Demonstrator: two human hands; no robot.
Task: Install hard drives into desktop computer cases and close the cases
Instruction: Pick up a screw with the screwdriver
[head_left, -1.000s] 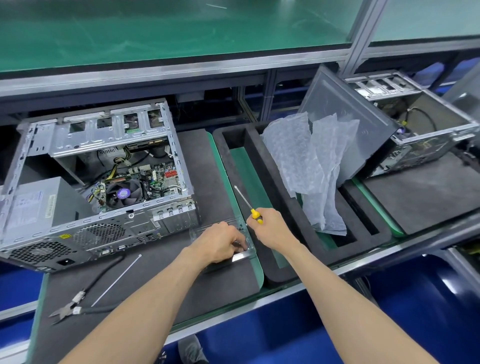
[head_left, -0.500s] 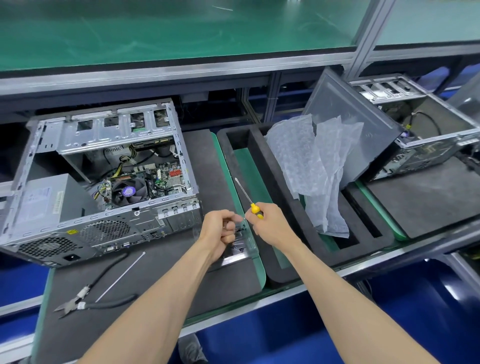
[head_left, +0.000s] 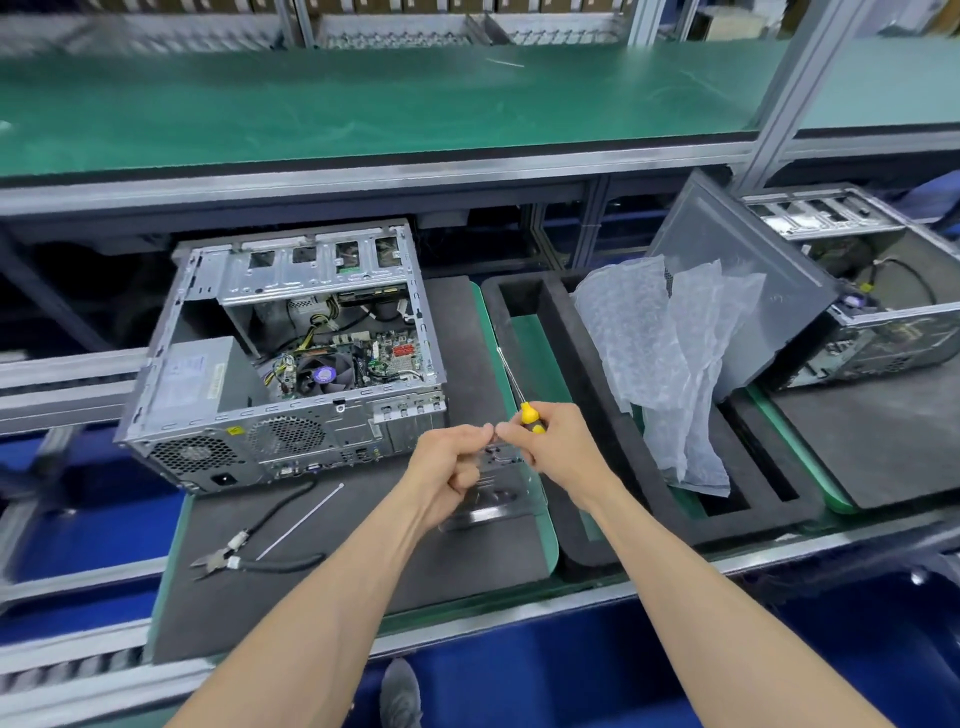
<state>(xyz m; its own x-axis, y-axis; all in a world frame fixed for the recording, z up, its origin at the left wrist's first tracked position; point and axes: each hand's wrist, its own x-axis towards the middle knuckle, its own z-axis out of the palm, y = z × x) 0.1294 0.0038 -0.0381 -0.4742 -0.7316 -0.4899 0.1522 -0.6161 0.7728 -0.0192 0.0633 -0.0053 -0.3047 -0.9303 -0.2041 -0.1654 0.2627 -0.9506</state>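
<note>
- Centre left of the frame: an open desktop case (head_left: 291, 358) lies on a dark mat (head_left: 363, 561), its side panel off, motherboard, fan and cables exposed
- No hard drive can be made out in its bays from this angle (the upper metal cage looks vacant, though the view is too coarse to be sure)
- Lower centre: the left hand (head_left: 447, 473) is curled, fingertips pinched together; it may hold a small screw, but that is too small to tell
- Touching it, the right hand (head_left: 556, 449) grips a yellow-handled screwdriver (head_left: 522, 400), shaft pointing up and away
- Beneath both hands sits a clear plastic tray (head_left: 498, 493) at the mat's right edge
- Upper right: a second case (head_left: 878, 322), also open, with a grey side panel (head_left: 748, 291) leaning against it and bubble wrap (head_left: 670, 364) draped over a black foam insert (head_left: 597, 395)
- Lower left: wire cutters (head_left: 228, 556) and a white cable tie (head_left: 301, 519)
- Judged progress: early, with both cases unclosed; drive mounting, screwing and panel fitting remain
</note>
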